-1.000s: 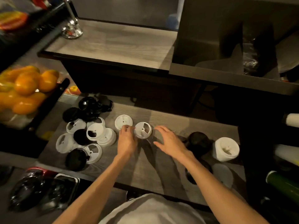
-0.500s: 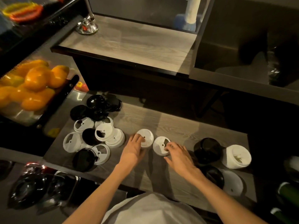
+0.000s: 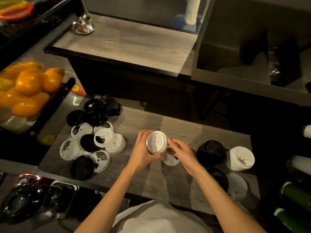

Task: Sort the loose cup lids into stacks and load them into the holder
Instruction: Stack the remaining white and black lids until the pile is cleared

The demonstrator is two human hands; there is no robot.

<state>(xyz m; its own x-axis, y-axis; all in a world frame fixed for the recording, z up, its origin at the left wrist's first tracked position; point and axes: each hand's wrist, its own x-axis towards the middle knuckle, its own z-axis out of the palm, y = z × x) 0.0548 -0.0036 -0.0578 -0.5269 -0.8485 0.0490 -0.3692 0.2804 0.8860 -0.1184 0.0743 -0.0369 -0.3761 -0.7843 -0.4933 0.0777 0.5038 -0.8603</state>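
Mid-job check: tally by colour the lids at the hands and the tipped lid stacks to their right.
Upper white plastic lid in left hand: 1
Lower white plastic lid under right hand: 1
White lid stack on its side: 1
Black lid stack on its side: 1
Total: 4

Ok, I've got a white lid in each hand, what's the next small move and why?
Probably nest the lid in your left hand onto the second white lid that your right hand holds just below it. Both are white, so they belong together, and can then join the white stack at right.
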